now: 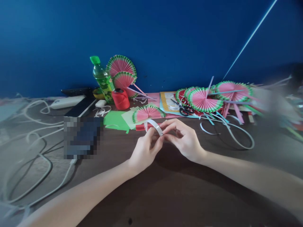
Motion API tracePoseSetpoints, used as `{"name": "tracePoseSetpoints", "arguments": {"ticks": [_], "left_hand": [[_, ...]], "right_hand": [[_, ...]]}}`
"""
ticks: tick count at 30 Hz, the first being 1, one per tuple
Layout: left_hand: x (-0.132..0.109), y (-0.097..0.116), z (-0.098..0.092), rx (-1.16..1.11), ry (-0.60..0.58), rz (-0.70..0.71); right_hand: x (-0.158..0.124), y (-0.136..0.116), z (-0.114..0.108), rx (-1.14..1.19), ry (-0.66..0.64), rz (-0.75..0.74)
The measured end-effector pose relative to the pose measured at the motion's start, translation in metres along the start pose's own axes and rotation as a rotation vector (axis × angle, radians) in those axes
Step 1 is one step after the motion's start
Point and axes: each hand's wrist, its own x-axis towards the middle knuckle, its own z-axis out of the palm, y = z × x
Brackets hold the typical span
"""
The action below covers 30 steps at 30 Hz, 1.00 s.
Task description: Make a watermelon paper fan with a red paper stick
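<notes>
Both my hands meet over the dark table (pixel 165 189) near its middle. My left hand (pixel 145 149) is closed around a thin white roll of tape (pixel 153 125), held upright. My right hand (pixel 182 135) pinches at the roll's right side with thumb and fingers; whether a tape end is in the pinch is too small to see. Just behind the hands lies a folded pink and green paper fan (pixel 148 112) on green paper (pixel 115 120).
Along the blue wall stand a green bottle (pixel 102 78), a red ribbon spool (pixel 121 98), several watermelon paper fans (pixel 204 99) and black scissors (pixel 186 109). Loose paper strips (pixel 233 132) curl at right. White cables (pixel 35 151), a phone and chargers lie at left.
</notes>
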Motion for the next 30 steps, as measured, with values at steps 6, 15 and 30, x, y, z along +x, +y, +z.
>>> {"name": "tracePoseSetpoints", "arguments": {"ticks": [6, 15, 30], "left_hand": [[-0.0011, 0.0014, -0.0016, 0.064, -0.001, 0.022], [0.0009, 0.002, -0.0038, 0.208, 0.033, 0.042], [0.0025, 0.0044, -0.0029, 0.183, 0.037, 0.045]], "right_hand": [[0.0, -0.0011, 0.0013, 0.046, 0.021, 0.046], [-0.0007, -0.0004, 0.0008, -0.024, -0.006, 0.035], [-0.0011, -0.0007, 0.0032, -0.273, 0.014, -0.151]]}}
